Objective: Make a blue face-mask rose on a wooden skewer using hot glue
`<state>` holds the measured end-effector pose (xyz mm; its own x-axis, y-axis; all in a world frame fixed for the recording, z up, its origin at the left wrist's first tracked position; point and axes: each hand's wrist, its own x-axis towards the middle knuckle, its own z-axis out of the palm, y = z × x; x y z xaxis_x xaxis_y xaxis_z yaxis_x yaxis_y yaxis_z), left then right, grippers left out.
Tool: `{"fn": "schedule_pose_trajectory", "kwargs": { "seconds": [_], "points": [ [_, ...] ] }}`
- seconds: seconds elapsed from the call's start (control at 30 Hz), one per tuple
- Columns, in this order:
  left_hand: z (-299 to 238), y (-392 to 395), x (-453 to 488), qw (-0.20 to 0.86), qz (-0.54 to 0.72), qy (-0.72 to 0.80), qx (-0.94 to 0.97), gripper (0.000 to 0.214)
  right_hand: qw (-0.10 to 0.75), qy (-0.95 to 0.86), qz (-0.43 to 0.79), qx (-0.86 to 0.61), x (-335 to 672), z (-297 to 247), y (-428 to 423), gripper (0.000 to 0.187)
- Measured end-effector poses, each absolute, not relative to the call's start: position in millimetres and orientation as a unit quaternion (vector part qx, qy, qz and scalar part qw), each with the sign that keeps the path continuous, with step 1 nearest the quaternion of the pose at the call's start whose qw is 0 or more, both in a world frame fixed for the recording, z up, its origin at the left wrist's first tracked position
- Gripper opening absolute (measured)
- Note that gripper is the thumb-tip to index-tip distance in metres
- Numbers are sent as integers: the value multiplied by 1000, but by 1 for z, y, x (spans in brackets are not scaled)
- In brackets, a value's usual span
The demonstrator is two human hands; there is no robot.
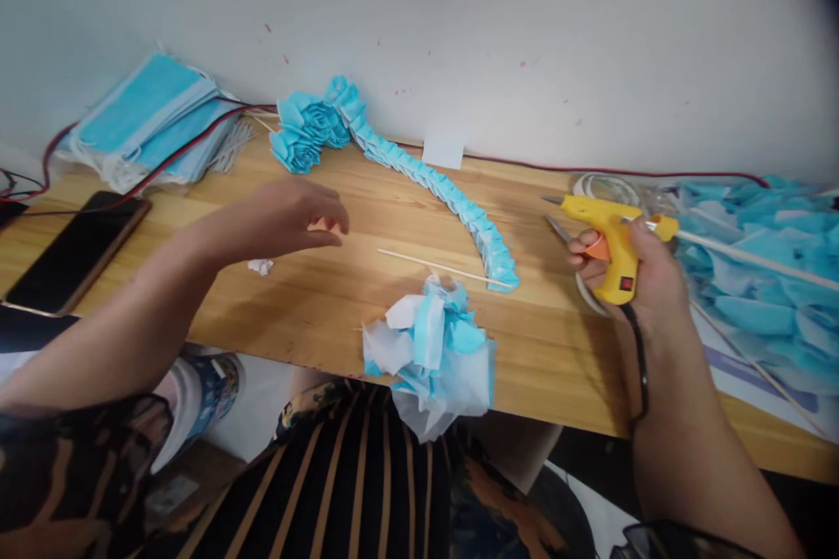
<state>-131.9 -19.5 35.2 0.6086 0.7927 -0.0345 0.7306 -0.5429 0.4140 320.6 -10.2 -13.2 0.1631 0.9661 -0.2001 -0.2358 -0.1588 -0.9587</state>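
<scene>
My right hand grips a yellow glue gun above the right side of the wooden table, nozzle pointing left, a finger on the orange trigger. My left hand hovers over the table's left middle, fingers loosely curled, holding nothing that I can see. A thin wooden stick lies between the hands. A bunch of blue and white mask scraps rests at the near edge. A pleated blue strip curves from a blue flower at the wall.
A stack of blue face masks sits at the back left, with a red cable across it. A dark phone lies at the left edge. Blue mask pieces and long sticks cover the right end. A small white scrap lies under my left hand.
</scene>
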Motion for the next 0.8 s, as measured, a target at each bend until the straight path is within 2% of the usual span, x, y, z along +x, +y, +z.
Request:
{"fn": "schedule_pose_trajectory", "kwargs": {
  "seconds": [0.4,0.5,0.67,0.8],
  "points": [
    [-15,-36,-129,214,110,395,887,28,543,-367,555,-512,321,-18,-11,37],
    [-20,-31,-129,185,108,404,889,31,545,-362,556,-513,322,-17,-11,38],
    [-3,-23,-144,98,197,488,845,26,542,-373,557,-507,324,-18,-11,39],
    [19,-39,-156,127,231,525,809,22,537,-386,550,-510,325,-19,-10,36]
  ]
}}
